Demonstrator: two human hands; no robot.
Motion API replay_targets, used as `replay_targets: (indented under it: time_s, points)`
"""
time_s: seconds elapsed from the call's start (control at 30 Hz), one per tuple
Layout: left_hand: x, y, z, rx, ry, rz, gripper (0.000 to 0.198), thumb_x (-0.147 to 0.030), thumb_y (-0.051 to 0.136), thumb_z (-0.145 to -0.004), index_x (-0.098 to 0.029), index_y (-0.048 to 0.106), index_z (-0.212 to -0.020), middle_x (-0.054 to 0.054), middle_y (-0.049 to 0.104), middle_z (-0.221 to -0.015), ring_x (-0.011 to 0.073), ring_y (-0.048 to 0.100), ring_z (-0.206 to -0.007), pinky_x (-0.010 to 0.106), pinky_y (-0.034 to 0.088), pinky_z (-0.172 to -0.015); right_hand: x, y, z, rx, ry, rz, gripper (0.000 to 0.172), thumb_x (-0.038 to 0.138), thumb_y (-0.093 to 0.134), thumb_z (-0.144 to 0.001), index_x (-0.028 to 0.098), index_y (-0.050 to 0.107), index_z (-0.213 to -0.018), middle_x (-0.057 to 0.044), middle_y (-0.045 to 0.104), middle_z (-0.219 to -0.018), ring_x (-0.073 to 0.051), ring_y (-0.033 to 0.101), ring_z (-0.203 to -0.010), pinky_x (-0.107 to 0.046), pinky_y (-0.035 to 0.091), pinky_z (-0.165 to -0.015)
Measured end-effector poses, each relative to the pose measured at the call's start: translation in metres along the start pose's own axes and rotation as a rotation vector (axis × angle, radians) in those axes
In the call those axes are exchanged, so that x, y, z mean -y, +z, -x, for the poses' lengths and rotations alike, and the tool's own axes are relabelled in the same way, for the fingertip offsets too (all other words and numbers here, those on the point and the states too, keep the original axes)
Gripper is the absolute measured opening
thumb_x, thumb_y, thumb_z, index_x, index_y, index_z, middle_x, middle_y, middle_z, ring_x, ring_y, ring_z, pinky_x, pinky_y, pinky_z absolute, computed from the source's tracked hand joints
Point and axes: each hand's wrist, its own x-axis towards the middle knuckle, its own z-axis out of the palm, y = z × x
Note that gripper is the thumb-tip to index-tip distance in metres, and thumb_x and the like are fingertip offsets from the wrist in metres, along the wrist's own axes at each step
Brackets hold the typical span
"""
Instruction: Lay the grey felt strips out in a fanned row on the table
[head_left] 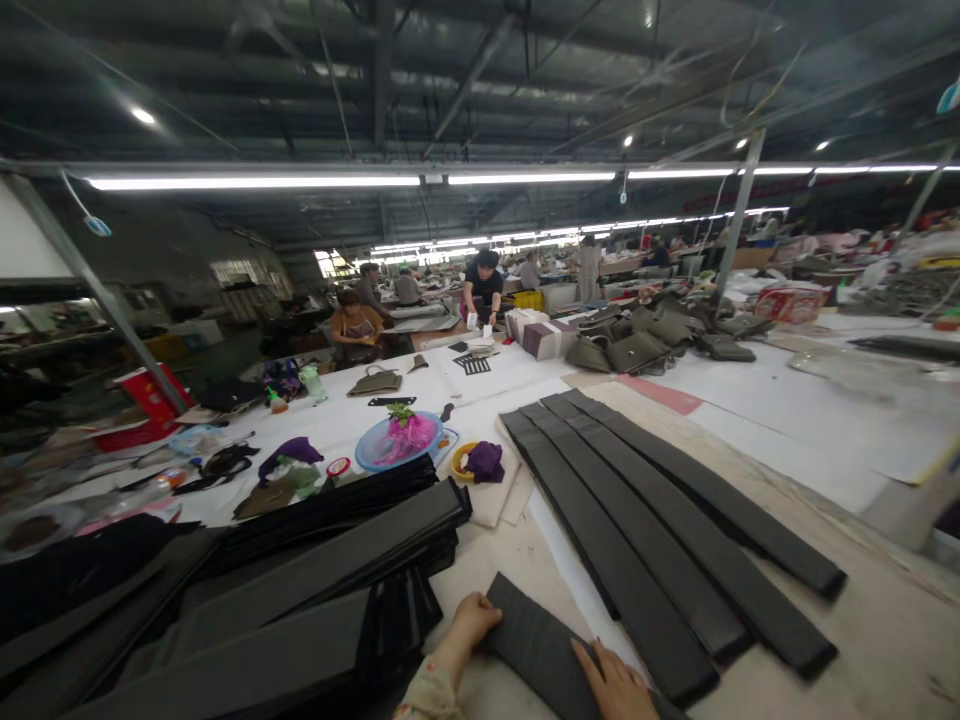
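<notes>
A dark grey strip of flat material (536, 640) lies on the table before me, its far end angled up to the left. My left hand (472, 622) is closed on the left edge of this strip near its far end, thumb and fingers curled around it. Lower down on the right side, my right hand (616, 688) lies on the same strip with its fingers stretched out and slightly apart. Just to the right, several long stacks of similar dark strips (637, 520) lie side by side. More dark strips are heaped in layered piles (300, 640) at my left.
Beyond the piles stand a blue tray (367, 440) with a pink plastic bag (405, 440) and a yellow bowl (459, 460) holding purple cloth. Olive-grey bag pieces (637, 335) are heaped at the back right. A co-worker (484, 290) bends over the table's far side.
</notes>
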Motion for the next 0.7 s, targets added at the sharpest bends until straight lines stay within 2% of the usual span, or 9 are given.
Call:
replay_targets:
  time_s: [0.1,0.23,0.4,0.7]
  points:
    - [0.001,0.001,0.0,0.033,-0.001,-0.006,0.013,-0.013,0.061,-0.068,-0.016,0.052,-0.059,-0.003,0.054,-0.052,0.0133,0.056,-0.06,0.023,0.04,-0.057,0.009,-0.016,0.008,0.073,0.039,0.033,0.088,0.026,0.061,-0.054,0.021,0.029,-0.136,-0.014,0.039,-0.135,-0.033,0.036,-0.122,-0.047,0.029,-0.098]
    - [0.006,0.007,-0.006,0.062,0.012,-0.06,0.009,-0.017,0.062,-0.07,-0.013,0.056,-0.066,-0.003,0.056,-0.059,0.0124,0.055,-0.063,0.025,0.041,-0.062,0.014,-0.032,0.014,0.11,0.002,0.024,0.086,0.029,0.059,-0.059,0.017,0.026,-0.137,-0.017,0.035,-0.136,-0.03,0.033,-0.123,-0.043,0.024,-0.099]
    - [0.01,0.015,-0.006,0.018,0.053,-0.139,0.009,-0.021,0.057,-0.076,-0.013,0.056,-0.073,0.0,0.059,-0.074,0.0125,0.054,-0.072,0.029,0.042,-0.069,0.01,-0.032,0.014,0.128,-0.014,0.021,0.086,0.034,0.059,-0.061,0.017,0.023,-0.138,-0.018,0.033,-0.136,-0.03,0.031,-0.123,-0.041,0.022,-0.098]
    - [0.006,0.013,0.0,-0.041,0.09,-0.194,0.006,-0.019,0.056,-0.074,-0.016,0.056,-0.069,0.003,0.062,-0.075,0.0145,0.055,-0.074,0.023,0.037,-0.065,0.009,-0.03,0.013,0.123,-0.017,0.051,0.086,0.037,0.059,-0.063,0.018,0.022,-0.138,-0.017,0.031,-0.137,-0.03,0.03,-0.122,-0.041,0.021,-0.097]
